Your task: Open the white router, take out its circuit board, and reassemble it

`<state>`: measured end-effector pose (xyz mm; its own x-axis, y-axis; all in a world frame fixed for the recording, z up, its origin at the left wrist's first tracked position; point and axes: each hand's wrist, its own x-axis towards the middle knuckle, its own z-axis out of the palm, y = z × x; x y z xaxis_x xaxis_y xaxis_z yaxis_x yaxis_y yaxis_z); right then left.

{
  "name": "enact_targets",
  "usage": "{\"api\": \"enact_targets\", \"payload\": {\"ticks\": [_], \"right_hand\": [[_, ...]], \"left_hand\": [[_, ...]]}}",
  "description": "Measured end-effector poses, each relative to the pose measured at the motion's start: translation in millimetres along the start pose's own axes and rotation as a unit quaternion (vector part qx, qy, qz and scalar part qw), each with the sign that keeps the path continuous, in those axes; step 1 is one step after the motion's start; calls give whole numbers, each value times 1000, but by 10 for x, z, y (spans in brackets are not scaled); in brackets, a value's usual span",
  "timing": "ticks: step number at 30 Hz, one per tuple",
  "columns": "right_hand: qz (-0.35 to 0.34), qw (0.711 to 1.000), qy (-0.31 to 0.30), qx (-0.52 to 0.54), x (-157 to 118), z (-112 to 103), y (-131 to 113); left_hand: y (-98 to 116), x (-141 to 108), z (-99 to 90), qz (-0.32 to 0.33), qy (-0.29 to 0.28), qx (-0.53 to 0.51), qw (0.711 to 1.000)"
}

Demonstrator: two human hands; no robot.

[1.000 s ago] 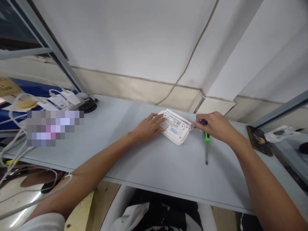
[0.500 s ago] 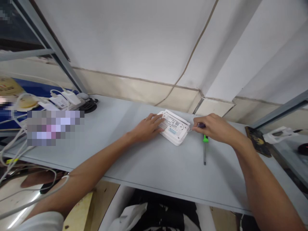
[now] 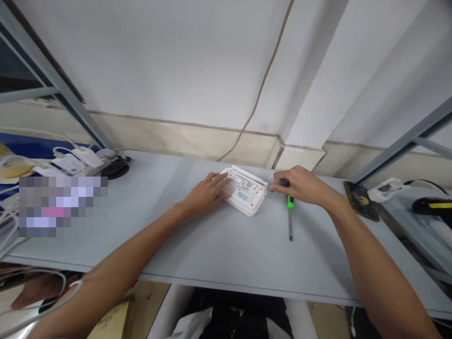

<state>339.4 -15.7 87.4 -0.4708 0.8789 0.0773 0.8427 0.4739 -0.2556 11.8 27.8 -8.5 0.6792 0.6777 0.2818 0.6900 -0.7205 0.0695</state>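
A white router-like device [image 3: 243,190], with printed labels and vent slots facing up, lies on the grey table [image 3: 212,245]. My left hand [image 3: 208,194] rests on its left end, fingers spread over the surface. At the device's right edge, my right hand [image 3: 298,184] is closed round the dark handle of a small tool [image 3: 283,182]; its thin shaft reaches toward the device, and the contact of its tip is too small to make out. A screwdriver [image 3: 290,219] with a green and black handle lies just below my right hand, its handle partly hidden.
White chargers [image 3: 83,160] and tangled cables sit at the left, near a black round object [image 3: 116,168]. A dark box-like block [image 3: 362,201] and a white device [image 3: 386,189] are at the right. Metal frame posts rise at both sides, with a wall behind.
The view has shifted, so the table's contents appear further left. Both hands keep their places at the device, and the right hand still holds the tool.
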Motion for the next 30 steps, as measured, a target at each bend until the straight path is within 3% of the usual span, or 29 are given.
{"api": "enact_targets", "payload": {"ticks": [6, 24, 30], "right_hand": [[10, 1000, -24, 13, 2, -2, -74], [9, 1000, -22, 6, -25, -22, -149], [-8, 995, -33, 95, -15, -14, -172]], "left_hand": [[-8, -1, 12, 0, -3, 4, 1000], [-16, -8, 34, 3, 5, 4, 1000], [-7, 2, 10, 0, 5, -11, 1000]]}}
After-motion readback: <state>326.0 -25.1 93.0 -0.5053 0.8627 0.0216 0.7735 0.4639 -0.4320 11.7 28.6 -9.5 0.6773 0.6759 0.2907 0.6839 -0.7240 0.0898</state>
